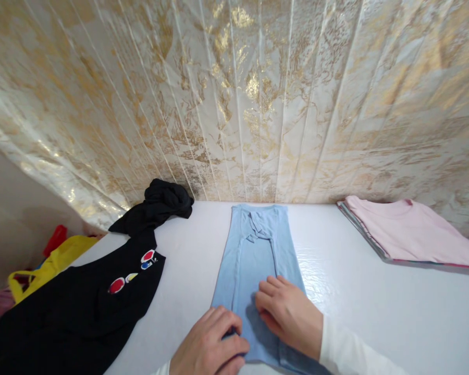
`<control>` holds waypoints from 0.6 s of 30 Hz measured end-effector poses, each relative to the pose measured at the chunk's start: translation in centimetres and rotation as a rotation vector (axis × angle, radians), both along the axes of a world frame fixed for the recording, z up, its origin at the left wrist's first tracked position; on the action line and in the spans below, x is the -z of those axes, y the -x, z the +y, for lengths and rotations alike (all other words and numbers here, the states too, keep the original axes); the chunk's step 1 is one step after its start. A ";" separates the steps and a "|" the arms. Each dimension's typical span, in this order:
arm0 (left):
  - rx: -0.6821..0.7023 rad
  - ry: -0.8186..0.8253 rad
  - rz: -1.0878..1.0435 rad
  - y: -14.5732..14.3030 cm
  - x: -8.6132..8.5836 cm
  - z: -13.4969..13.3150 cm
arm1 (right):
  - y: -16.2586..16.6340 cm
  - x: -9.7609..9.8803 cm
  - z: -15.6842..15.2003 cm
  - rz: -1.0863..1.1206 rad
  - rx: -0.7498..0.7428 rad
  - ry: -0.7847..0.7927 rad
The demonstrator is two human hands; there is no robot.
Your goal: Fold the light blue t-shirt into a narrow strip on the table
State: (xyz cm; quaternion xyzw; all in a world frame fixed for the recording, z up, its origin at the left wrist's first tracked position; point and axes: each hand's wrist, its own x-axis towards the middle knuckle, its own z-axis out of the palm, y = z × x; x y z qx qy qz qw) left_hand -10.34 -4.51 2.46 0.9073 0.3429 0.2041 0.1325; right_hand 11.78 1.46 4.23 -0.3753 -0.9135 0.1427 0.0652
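Note:
A light blue shirt (258, 260) lies lengthwise on the white table, both sides folded inward into a narrow strip. Some bunched cloth shows near its far end. My left hand (213, 341) is at the near left edge of the shirt, its fingers bent and closed on the fabric. Over the right half rests my right hand (289, 312), fingers curled inward near the folded-in right side. Its fingertips point down and are partly hidden, so what they hold, if anything, does not show.
A black garment (82, 307) with a colourful glasses print is spread at left, bunched black cloth (162, 203) behind it. Yellow cloth (62, 260) lies beyond the left edge. At right sits a folded stack with a pink shirt (414, 229) on top. A gold-patterned curtain (250, 104) hangs behind the table (347, 297).

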 end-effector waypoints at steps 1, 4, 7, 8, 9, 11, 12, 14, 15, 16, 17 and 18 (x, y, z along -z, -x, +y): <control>0.013 0.011 0.000 0.1 -0.1 0.1 | -0.1 -0.1 0.7 -0.032 0.050 -0.038; 0.047 0.049 -0.014 0.0 -0.8 0.7 | -0.7 -0.7 2.1 -0.023 0.103 -0.050; 0.133 0.046 -0.001 -0.4 -1.4 1.6 | -1.1 -1.0 3.1 0.081 -0.103 0.063; 0.177 0.034 0.002 -0.7 -1.5 1.9 | -1.2 -1.0 3.5 0.095 -0.162 0.089; 0.216 0.025 -0.003 -0.9 -1.4 2.2 | -1.3 -0.9 4.0 0.089 -0.179 0.091; 0.270 0.022 -0.039 -1.1 -1.2 2.7 | -1.6 -0.7 5.2 0.051 -0.095 0.041; 0.276 0.031 -0.059 -1.2 -1.0 2.9 | -1.8 -0.6 5.7 0.032 -0.035 0.009; 0.275 0.053 -0.089 -1.2 -0.8 3.3 | -2.0 -0.4 6.4 0.034 -0.011 -0.009; 0.274 0.060 -0.092 -1.3 -0.6 3.5 | -2.0 -0.3 6.5 0.057 -0.063 0.013; 0.275 0.058 -0.082 -1.4 -0.5 3.7 | -1.9 -0.3 6.5 0.084 -0.128 0.040; 0.276 0.048 -0.062 -1.6 -0.4 3.9 | -1.8 -0.2 6.4 0.104 -0.180 0.061; 0.285 0.028 -0.039 -1.7 -0.3 4.0 | -1.7 -0.2 6.4 0.112 -0.199 0.069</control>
